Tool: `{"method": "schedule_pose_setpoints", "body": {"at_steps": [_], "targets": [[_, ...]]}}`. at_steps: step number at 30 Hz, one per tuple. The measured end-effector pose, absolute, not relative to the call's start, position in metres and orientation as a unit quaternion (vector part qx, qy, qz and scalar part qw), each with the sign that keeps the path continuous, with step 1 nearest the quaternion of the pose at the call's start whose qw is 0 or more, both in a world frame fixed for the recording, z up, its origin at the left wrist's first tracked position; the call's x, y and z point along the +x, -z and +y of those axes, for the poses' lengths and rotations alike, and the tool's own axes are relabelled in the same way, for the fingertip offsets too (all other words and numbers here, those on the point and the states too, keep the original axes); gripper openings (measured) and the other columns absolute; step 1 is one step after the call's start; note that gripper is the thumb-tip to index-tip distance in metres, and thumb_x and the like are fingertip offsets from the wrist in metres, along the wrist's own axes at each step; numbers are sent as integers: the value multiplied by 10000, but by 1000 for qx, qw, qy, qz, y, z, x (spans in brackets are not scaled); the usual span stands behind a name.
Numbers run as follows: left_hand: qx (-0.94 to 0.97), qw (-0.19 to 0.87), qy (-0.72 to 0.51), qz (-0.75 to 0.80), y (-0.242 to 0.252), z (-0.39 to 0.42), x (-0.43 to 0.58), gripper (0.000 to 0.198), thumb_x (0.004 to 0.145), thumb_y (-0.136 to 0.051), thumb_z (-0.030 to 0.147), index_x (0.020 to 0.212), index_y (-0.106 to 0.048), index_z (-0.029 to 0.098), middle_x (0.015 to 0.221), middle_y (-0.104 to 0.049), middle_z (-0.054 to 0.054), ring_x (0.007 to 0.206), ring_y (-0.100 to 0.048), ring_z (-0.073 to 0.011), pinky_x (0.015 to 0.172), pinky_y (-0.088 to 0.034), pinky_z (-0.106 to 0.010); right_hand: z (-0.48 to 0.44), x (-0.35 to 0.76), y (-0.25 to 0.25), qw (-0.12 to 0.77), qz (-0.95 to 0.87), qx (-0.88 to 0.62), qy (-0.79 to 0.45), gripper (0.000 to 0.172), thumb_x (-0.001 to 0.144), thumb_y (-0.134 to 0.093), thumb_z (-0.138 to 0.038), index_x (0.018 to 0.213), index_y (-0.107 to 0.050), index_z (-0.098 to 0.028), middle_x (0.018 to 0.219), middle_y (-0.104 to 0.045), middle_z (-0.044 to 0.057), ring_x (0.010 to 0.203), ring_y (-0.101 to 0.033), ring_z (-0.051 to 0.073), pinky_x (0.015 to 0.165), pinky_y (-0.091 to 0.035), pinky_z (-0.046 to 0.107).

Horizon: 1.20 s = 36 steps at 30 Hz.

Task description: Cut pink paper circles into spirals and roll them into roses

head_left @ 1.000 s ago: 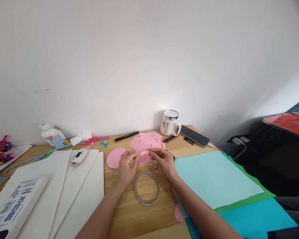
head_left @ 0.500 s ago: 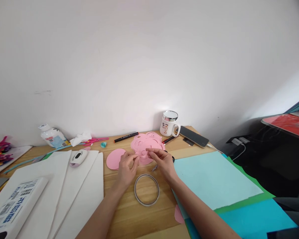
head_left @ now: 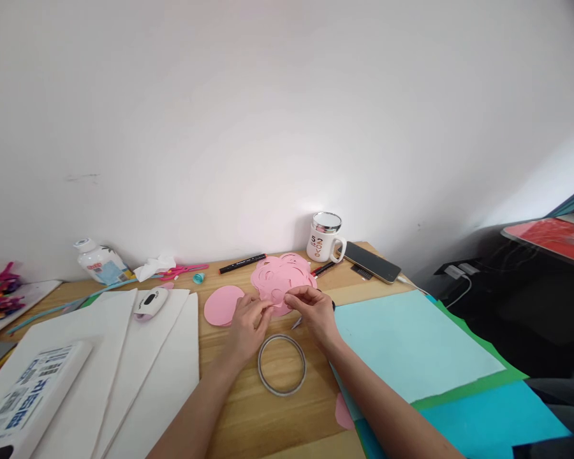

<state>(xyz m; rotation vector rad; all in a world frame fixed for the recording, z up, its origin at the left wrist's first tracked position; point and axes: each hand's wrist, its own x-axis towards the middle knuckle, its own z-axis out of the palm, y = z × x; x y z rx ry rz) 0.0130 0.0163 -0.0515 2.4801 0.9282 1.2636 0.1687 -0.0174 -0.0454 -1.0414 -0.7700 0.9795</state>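
Note:
My left hand and my right hand meet over the wooden desk, fingertips pinched together on a small pink paper piece. Just behind them lies a pile of pink paper cut-outs with holes in it, and a pink paper circle lies flat to the left. A ring of double-sided tape lies on the desk right in front of both hands. Part of the small piece is hidden by my fingers.
White sheets and a white box lie left, with a small white device. Light blue and green paper covers the right. At the back: mug, phone, black marker, bottle, pink scissors.
Both hands have drawn a little closer together over the small pink piece, with the fingers shifting on it. Nothing else on the desk has moved.

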Motion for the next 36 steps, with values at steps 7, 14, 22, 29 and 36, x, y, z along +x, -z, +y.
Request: {"method": "schedule_pose_setpoints", "body": {"at_steps": [7, 14, 22, 29, 36], "targets": [[829, 111, -440, 327, 51, 17, 12, 147, 857, -496, 176, 866, -641, 196, 736, -620, -21, 736, -532, -170, 674, -435, -296, -19, 167, 43, 677, -361, -457, -449, 250, 599, -767, -356, 775, -733, -182, 756, -724, 49, 656, -641, 165, 692, -526, 328], [835, 107, -432, 324, 46, 16, 13, 144, 856, -520, 218, 822, -660, 219, 721, -671, -9, 771, -526, -188, 704, -404, -317, -18, 168, 46, 681, -360, -447, -454, 244, 572, -789, -341, 721, -692, -174, 688, -704, 30, 586, -614, 139, 600, -526, 288], [840, 113, -428, 314, 49, 16, 12, 158, 856, -499, 177, 804, -648, 196, 700, -639, -18, 718, -503, -172, 657, -417, -300, -19, 166, 41, 673, -376, -434, -466, 221, 537, -817, -290, 649, -670, -168, 577, -648, -13, 511, -573, 113, 538, -492, 249], [812, 144, -457, 333, 47, 16, 13, 139, 839, -518, 192, 817, -655, 201, 669, -594, -10, 701, -536, -167, 646, -440, -290, -21, 164, 40, 664, -388, -426, -477, 224, 613, -766, -333, 766, -718, -176, 747, -715, 40, 665, -650, 158, 679, -529, 298], [808, 188, -438, 347, 40, 12, 14, 139, 827, -532, 211, 775, -661, 202, 692, -601, -18, 721, -561, -165, 652, -457, -282, -20, 165, 43, 664, -394, -412, -484, 206, 586, -791, -294, 711, -682, -171, 635, -680, 3, 545, -607, 118, 578, -519, 255]]}}
